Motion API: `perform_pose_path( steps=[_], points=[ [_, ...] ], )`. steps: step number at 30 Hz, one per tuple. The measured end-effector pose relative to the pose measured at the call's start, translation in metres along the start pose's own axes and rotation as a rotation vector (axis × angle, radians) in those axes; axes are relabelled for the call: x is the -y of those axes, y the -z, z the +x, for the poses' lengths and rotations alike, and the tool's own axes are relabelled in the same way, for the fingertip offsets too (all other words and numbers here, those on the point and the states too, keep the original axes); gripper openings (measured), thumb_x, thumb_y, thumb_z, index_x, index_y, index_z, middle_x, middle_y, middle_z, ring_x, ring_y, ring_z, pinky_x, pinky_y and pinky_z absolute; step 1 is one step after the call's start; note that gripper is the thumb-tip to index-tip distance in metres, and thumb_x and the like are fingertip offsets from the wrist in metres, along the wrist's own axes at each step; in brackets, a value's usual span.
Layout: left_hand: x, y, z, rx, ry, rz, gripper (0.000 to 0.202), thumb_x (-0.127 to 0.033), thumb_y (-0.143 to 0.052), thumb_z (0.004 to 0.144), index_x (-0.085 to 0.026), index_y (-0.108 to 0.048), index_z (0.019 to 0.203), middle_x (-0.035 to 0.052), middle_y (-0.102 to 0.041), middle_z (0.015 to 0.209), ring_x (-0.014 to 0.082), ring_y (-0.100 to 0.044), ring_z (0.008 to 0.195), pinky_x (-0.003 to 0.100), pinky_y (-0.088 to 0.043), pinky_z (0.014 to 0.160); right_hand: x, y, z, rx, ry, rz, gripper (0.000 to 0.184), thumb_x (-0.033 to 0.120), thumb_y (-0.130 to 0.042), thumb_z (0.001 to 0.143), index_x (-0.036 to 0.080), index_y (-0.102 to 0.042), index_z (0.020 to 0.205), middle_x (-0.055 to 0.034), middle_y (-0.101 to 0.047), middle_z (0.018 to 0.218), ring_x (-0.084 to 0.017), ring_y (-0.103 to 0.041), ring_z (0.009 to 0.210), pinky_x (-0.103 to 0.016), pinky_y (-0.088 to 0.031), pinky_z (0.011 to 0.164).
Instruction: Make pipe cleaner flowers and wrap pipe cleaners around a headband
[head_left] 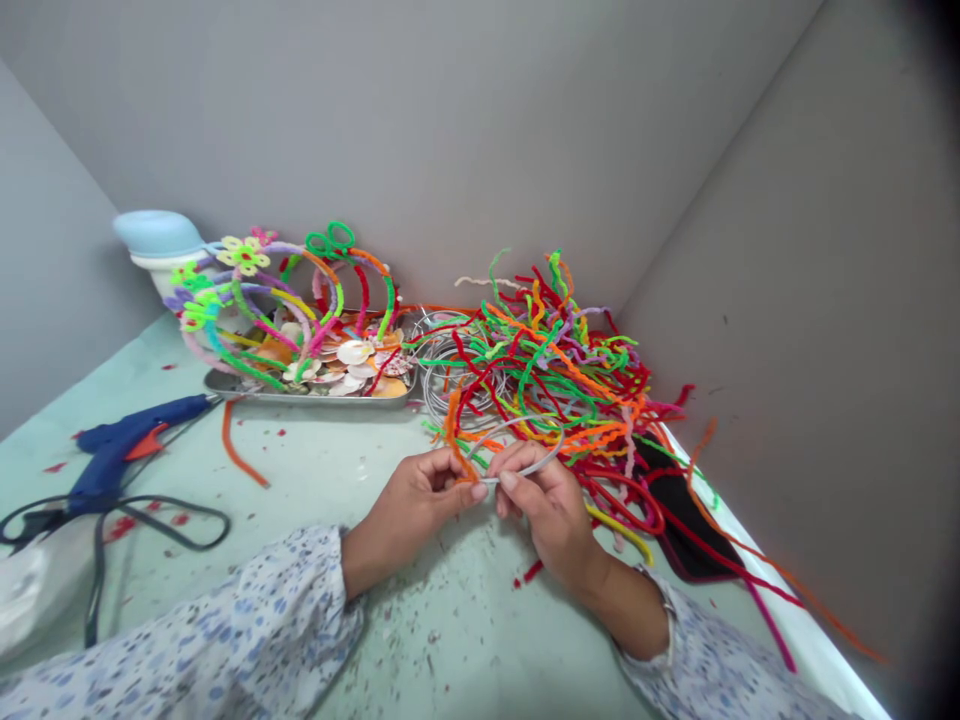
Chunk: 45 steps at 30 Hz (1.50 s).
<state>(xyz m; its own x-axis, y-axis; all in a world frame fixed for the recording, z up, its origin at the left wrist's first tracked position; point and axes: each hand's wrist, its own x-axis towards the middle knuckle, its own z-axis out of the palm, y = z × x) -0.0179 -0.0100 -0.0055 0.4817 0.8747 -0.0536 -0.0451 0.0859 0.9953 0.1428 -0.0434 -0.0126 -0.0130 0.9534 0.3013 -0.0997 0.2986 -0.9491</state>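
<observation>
My left hand (420,500) and my right hand (544,505) meet at the table's middle, fingertips pinched together. Between them runs a thin grey metal headband (536,462) that arcs up over my right hand. An orange pipe cleaner (454,440) rises from the pinch of my left hand, its end at the headband's tip. Right behind the hands lies a big tangle of red, green, orange and purple pipe cleaners (555,380).
A metal tray (300,395) holds finished wrapped headbands (285,300) and shells. A blue glue gun (124,445) with a black cord lies at left, a loose orange pipe cleaner (240,455) beside it. Bare headbands (442,385) are stacked behind. A black pouch (686,520) sits right, against grey walls.
</observation>
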Motion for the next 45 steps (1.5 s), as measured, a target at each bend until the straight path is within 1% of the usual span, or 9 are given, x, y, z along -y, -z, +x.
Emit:
perform_pose_path(
  steps=[4, 9, 14, 18, 22, 26, 31, 39, 45],
  points=[
    [0.0, 0.0, 0.0, -0.01, 0.007, 0.027, 0.022, -0.034, -0.069, 0.075, -0.014, -0.062, 0.079, -0.002, -0.055, 0.065, 0.0087, -0.044, 0.056, 0.021, -0.036, 0.052, 0.001, 0.0, 0.0, -0.012, -0.011, -0.035, 0.013, 0.029, -0.052, 0.088, 0.019, -0.053, 0.079, -0.0005, -0.056, 0.082, -0.009, -0.05, 0.054, -0.024, -0.041, 0.051],
    [0.0, 0.001, -0.001, 0.01, -0.002, 0.046, 0.022, -0.035, -0.065, 0.079, -0.013, -0.06, 0.081, -0.002, -0.053, 0.066, 0.0093, -0.044, 0.059, 0.022, -0.035, 0.054, 0.002, 0.001, 0.0, -0.01, -0.01, -0.041, 0.013, 0.029, -0.053, 0.087, 0.019, -0.054, 0.078, 0.0002, -0.056, 0.08, -0.009, -0.05, 0.053, -0.024, -0.041, 0.052],
    [-0.004, 0.001, -0.002, 0.019, -0.026, 0.095, 0.023, -0.035, -0.061, 0.082, -0.014, -0.057, 0.074, -0.0042, -0.047, 0.061, 0.0084, -0.04, 0.056, 0.021, -0.032, 0.053, 0.001, 0.001, 0.001, 0.005, -0.004, -0.028, 0.011, 0.026, -0.052, 0.087, 0.019, -0.054, 0.079, 0.0007, -0.056, 0.078, -0.009, -0.05, 0.054, -0.025, -0.04, 0.053],
    [-0.006, 0.002, -0.003, 0.021, -0.019, 0.122, 0.025, -0.035, -0.058, 0.084, -0.014, -0.056, 0.072, -0.0048, -0.045, 0.06, 0.008, -0.038, 0.055, 0.021, -0.03, 0.052, 0.0, 0.001, 0.0, 0.017, -0.002, -0.013, 0.01, 0.025, -0.053, 0.087, 0.019, -0.055, 0.079, 0.0003, -0.056, 0.081, -0.008, -0.051, 0.054, -0.024, -0.04, 0.052],
    [-0.006, 0.002, -0.002, 0.049, -0.016, 0.094, 0.027, -0.035, -0.058, 0.084, -0.015, -0.053, 0.068, -0.005, -0.043, 0.058, 0.0083, -0.037, 0.055, 0.021, -0.03, 0.052, 0.0, 0.001, 0.0, 0.033, 0.016, 0.01, 0.01, 0.024, -0.053, 0.086, 0.019, -0.055, 0.078, 0.0006, -0.055, 0.081, -0.008, -0.051, 0.053, -0.024, -0.039, 0.052],
    [-0.007, 0.001, -0.002, 0.072, 0.02, 0.041, 0.026, -0.034, -0.059, 0.082, -0.015, -0.052, 0.066, -0.0051, -0.042, 0.057, 0.0083, -0.035, 0.053, 0.022, -0.029, 0.051, 0.001, 0.0, 0.0, 0.061, 0.021, 0.033, 0.009, 0.023, -0.054, 0.085, 0.019, -0.055, 0.077, 0.0007, -0.055, 0.078, -0.008, -0.051, 0.054, -0.024, -0.04, 0.052],
    [-0.01, 0.0, -0.002, 0.05, 0.07, -0.003, 0.026, -0.031, -0.061, 0.079, -0.015, -0.052, 0.062, -0.0049, -0.041, 0.055, 0.0083, -0.035, 0.051, 0.022, -0.027, 0.05, 0.001, 0.0, 0.001, 0.074, 0.016, 0.028, 0.01, 0.023, -0.053, 0.086, 0.019, -0.055, 0.078, -0.0001, -0.056, 0.079, -0.009, -0.051, 0.054, -0.025, -0.04, 0.053],
    [-0.008, 0.001, 0.001, 0.079, 0.028, 0.095, 0.034, -0.038, -0.051, 0.087, -0.016, -0.048, 0.062, -0.0045, -0.043, 0.052, 0.009, -0.037, 0.051, 0.023, -0.029, 0.052, -0.002, 0.003, 0.0, 0.057, -0.003, -0.002, 0.011, 0.023, -0.051, 0.088, 0.019, -0.054, 0.078, 0.0022, -0.054, 0.071, -0.009, -0.05, 0.054, -0.024, -0.038, 0.053],
    [-0.002, 0.003, 0.001, 0.071, 0.051, 0.142, 0.035, -0.041, -0.051, 0.085, -0.017, -0.044, 0.061, -0.0061, -0.038, 0.051, 0.0086, -0.032, 0.049, 0.023, -0.025, 0.049, -0.001, 0.002, 0.0, 0.102, -0.009, 0.003, 0.011, 0.026, -0.052, 0.088, 0.019, -0.054, 0.079, 0.0008, -0.054, 0.078, -0.009, -0.051, 0.055, -0.025, -0.04, 0.056]
  ],
)
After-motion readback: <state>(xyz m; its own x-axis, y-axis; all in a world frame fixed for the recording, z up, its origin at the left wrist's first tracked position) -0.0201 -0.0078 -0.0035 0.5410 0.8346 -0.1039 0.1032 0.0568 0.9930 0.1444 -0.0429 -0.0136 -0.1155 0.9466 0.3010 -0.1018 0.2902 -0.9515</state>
